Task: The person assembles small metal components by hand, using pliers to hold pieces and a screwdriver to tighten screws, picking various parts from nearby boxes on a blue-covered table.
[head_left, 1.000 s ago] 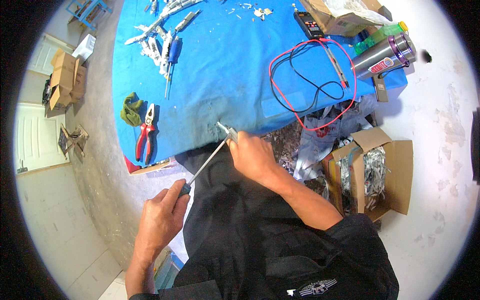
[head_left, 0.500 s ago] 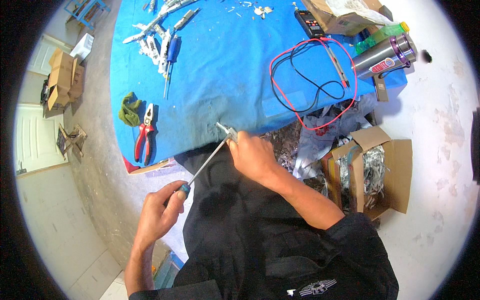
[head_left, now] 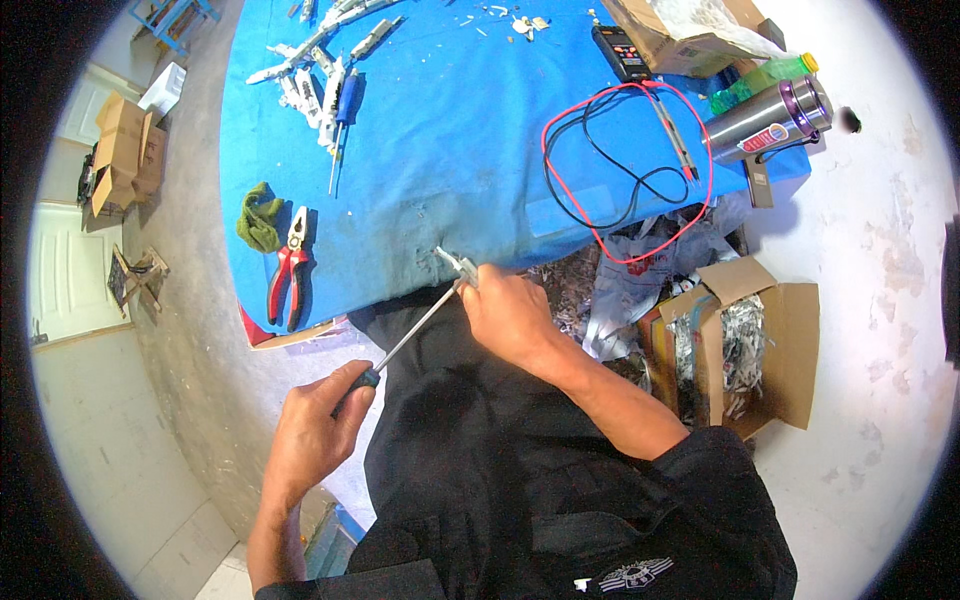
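Note:
My left hand is closed round the dark handle of a screwdriver, whose long metal shaft slants up to the right. Its tip meets a small whitish-grey part at the near edge of the blue-covered table. That part is pinched in my right hand, and the fingers hide much of it. Left of the hands lie red-handled pliers with jaws pointing away. Beside them is a crumpled green cloth. Farther off, a blue-handled screwdriver rests against a pile of similar whitish parts.
A multimeter with red and black leads lies at the right. Near it are a steel flask, a green bottle and a carton. Below the table's right edge stands an open cardboard box of shredded scraps beside white bags.
The screwdriver and my left hand have shifted very slightly, the handle a little lower. My right hand keeps the part in nearly the same place.

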